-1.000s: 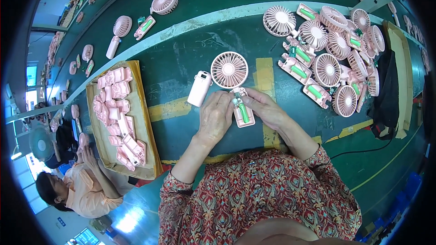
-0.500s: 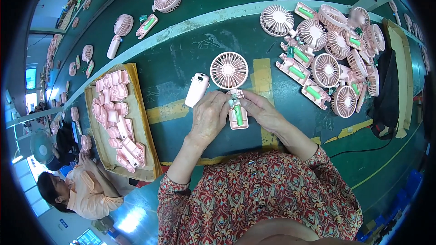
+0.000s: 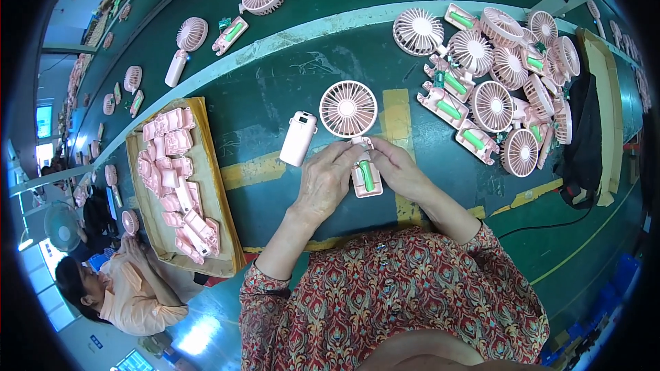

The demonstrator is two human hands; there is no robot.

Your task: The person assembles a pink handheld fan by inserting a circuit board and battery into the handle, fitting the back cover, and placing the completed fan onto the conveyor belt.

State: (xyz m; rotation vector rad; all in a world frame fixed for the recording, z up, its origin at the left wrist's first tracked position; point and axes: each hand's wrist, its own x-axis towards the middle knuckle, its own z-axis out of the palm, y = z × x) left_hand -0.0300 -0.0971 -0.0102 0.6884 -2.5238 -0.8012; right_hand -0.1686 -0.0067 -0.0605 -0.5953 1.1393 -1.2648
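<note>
Head view: both hands meet over the worktop [image 3: 275, 89] at 1 pink fan [image 3: 348, 109], directly in front of the person. The round fan head points away from the body; the handle [image 3: 368, 193] extends toward it. The handle is uncovered, exposing 1 green battery [image 3: 366, 175] seated lengthwise.

Left hand [image 3: 322, 180]: fingers bent and drawn close together, tips against the upper left part of the handle, just below the fan head. The fingertips hide the contact point; whether they pinch a small part cannot be told.

Right hand [image 3: 402, 173]: partly curled, gripping the right edge of the handle between thumb and fingers. The tips of the 2 hands are near each other across the handle.

Left of the fan, near the left hand, 1 pale case [image 3: 298, 138] lies slightly tilted, with a dark opening at its upper end. Farther left, 1 cardboard box [image 3: 223, 195] contains pink shells [image 3: 175, 178]. To the right, well apart from the hands, lies a pile of fans [image 3: 493, 107], several with green batteries exposed.
</note>
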